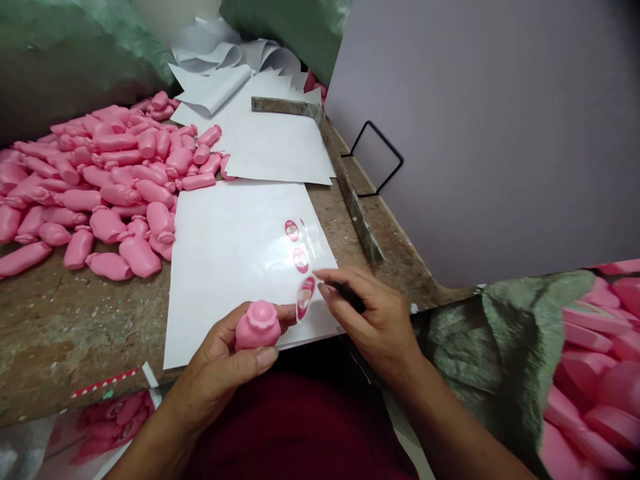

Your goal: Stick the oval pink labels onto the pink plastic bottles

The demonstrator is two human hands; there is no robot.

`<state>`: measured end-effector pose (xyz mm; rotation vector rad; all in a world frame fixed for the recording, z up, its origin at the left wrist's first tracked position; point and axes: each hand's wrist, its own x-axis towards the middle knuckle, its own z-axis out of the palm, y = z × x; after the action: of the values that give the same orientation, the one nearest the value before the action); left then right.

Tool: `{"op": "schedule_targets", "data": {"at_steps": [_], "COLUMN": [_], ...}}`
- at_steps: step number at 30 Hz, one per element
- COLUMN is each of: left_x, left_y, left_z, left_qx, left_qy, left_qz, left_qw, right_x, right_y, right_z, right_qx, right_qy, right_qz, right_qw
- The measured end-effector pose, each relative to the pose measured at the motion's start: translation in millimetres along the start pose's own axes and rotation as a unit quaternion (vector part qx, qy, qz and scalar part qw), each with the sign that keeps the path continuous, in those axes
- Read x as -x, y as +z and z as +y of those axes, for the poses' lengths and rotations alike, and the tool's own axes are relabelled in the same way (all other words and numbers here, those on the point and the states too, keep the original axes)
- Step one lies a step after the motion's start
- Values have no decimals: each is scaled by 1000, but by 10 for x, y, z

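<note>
My left hand (pixel 225 357) is closed round a small pink plastic bottle (pixel 259 327), its scalloped top turned up toward me. Between the thumb and forefinger of my right hand (pixel 373 313) is the edge of an oval pink-and-white sticker (pixel 305 298), which is tilted up just right of the bottle. Something dark (pixel 350 295) shows under my right fingers; I cannot make out what it is. Beneath both hands lies a white sticker sheet (pixel 225 267), with further oval stickers (pixel 300 260) on it near its right side.
Many pink bottles (pixel 120 167) are heaped on the worn table (pixel 50 333) at left. More white sheets (pixel 275 147) lie behind, beside a metal angle strip (pixel 355 213). A grey panel (pixel 480 147) stands at right. A green sack (pixel 480 347) with pink bottles is at lower right.
</note>
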<state>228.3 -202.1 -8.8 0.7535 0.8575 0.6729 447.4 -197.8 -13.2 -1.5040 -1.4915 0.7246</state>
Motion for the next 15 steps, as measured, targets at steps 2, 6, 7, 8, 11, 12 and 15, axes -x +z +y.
{"op": "schedule_targets", "data": {"at_steps": [2,6,7,8,11,12,15], "left_x": [-9,-21,-23,-25,-32,-35,-52], "left_y": [-28,-30,-21,-11,11,15,21], "left_z": [-15,-6,0,4,1,-7,-35], "left_qx": [8,49,57,63,74,81,109], "left_qy": [13,11,7,4,-2,-3,-5], "left_qz": [-6,-13,-14,-13,-6,-7,-1], "left_qw": [1000,999,998,998,997,997,994], "right_x": [4,38,51,65,97,102,101], "right_y": [-20,-36,-23,-1,90,118,153], "right_z": [27,49,45,39,17,14,11], "right_qx": [-5,-135,-170,-199,-256,-269,-284], "right_qy": [41,160,178,191,216,221,211], "right_qz": [7,-19,-35,-50,-85,-88,-70], "right_qw": [999,978,969,960,938,933,933]}}
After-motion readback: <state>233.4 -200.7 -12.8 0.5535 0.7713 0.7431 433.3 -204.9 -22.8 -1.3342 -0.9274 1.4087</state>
